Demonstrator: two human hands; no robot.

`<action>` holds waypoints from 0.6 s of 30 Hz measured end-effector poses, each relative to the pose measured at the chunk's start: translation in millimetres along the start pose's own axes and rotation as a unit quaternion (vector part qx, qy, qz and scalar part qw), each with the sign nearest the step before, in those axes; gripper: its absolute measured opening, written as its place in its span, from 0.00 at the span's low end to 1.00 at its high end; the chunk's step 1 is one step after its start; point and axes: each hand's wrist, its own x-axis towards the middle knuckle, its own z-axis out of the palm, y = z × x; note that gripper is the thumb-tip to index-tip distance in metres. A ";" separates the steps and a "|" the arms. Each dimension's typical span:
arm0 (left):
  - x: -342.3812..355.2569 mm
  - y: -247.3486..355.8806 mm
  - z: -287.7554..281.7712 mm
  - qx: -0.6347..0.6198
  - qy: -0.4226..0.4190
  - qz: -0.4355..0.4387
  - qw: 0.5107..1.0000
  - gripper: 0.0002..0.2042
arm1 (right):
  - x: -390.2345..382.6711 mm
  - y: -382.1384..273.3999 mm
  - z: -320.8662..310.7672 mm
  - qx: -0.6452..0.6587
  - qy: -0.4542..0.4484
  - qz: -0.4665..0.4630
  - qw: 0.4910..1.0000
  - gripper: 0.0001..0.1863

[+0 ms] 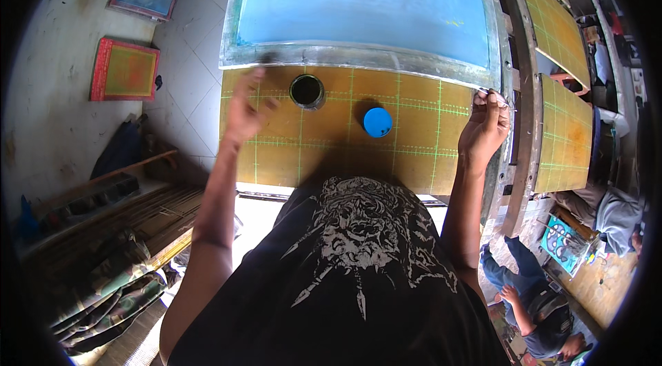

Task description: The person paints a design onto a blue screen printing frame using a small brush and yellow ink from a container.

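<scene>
A large screen printing frame (386, 58) with blue mesh lies across the far part of a brown board marked with green grid lines (420, 166). At its near right corner my right hand (484, 130) is closed, thumb and fingertips pinched at the edge. My left hand (247, 109) hovers over the left part of the board, slightly blurred, fingers apart and holding nothing. Right of it stands an open round jar (307, 92) with dark contents. A blue round lid (378, 122) with a dark speck rests farther right, touched by neither hand.
Rails (522, 90) run along the right, with more gridded boards (567, 138) beyond. Two small framed screens (125, 69) lean on the left wall. A wooden bench (138, 221) with camouflage cloth sits lower left. Another person (534, 304) is at the lower right.
</scene>
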 end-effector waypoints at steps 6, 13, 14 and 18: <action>-8.4 39.2 69.7 0.013 0.013 -0.032 0.999 0.35 | -27.0 -8.7 23.7 0.000 -0.039 0.018 0.999 0.04; 15.8 73.5 37.3 0.107 0.087 0.084 0.987 0.32 | -55.7 -16.9 38.8 -0.074 -0.066 0.014 0.995 0.05; 21.7 81.9 25.4 0.144 0.094 0.108 0.979 0.32 | -59.0 -20.6 43.7 -0.070 -0.072 0.011 0.995 0.05; 40.3 131.6 -21.2 0.253 0.090 0.141 0.953 0.32 | -65.3 -33.1 65.0 -0.008 -0.102 -0.016 0.995 0.03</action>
